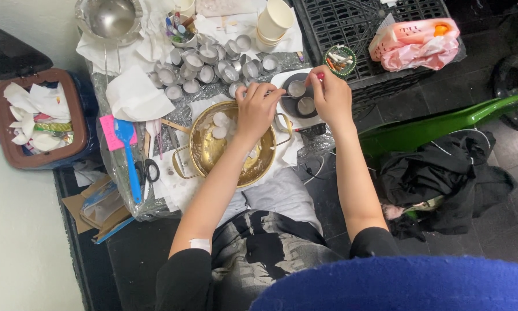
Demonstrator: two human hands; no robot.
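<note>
Blue fabric (403, 285) fills the bottom edge closest to us, and above it our dark patterned lap. Both our forearms reach out over a gold two-handled bowl (204, 147) that holds a few white wax pieces. Our left hand (258, 109) hovers above the bowl's far rim, fingers curled and pinching a thin tool whose tip meets a small metal cup (296, 88). Our right hand (331, 95) is closed on something small and pink just beside that cup; we cannot tell what it is. The cup stands on a dark round plate (288, 103) with a second cup (306, 106) beside it. Beyond lie a cluster of empty tin cups (210, 66), stacked paper cups (273, 26), and at the left a blue spatula (129, 155) and scissors (149, 170).
</note>
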